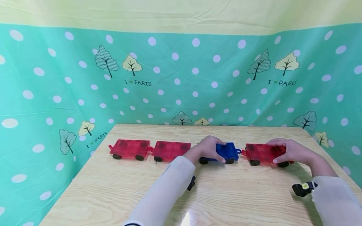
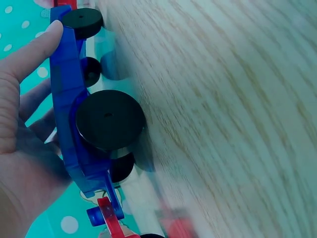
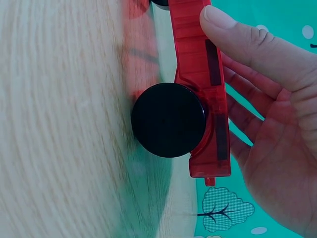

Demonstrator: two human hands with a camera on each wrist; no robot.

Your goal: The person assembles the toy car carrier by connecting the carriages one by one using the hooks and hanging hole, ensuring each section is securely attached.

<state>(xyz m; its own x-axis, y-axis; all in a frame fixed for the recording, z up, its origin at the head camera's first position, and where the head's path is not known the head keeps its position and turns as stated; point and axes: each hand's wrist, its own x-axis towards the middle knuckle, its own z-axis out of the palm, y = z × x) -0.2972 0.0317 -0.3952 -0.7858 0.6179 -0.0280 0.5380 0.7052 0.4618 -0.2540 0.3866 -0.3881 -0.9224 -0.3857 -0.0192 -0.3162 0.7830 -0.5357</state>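
Four toy cars would be several: a row of translucent toy train cars with black wheels stands on the table. My left hand (image 1: 208,148) grips the blue toy train car (image 1: 231,151) across its top, thumb on the near side. In the left wrist view a red hook meets the blue car's coupling (image 2: 105,210). My right hand (image 1: 292,151) holds the right-hand red toy train car (image 1: 261,153) by its right part, thumb on the near side and fingers behind. To the left stand a middle red car (image 1: 169,149) and a far-left red car (image 1: 130,148).
The wooden table (image 1: 240,194) has its far edge close behind the row. A green dotted cloth (image 1: 175,75) with printed trees hangs behind and at both sides. Black wrist-worn devices (image 1: 303,189) hang below the sleeves.
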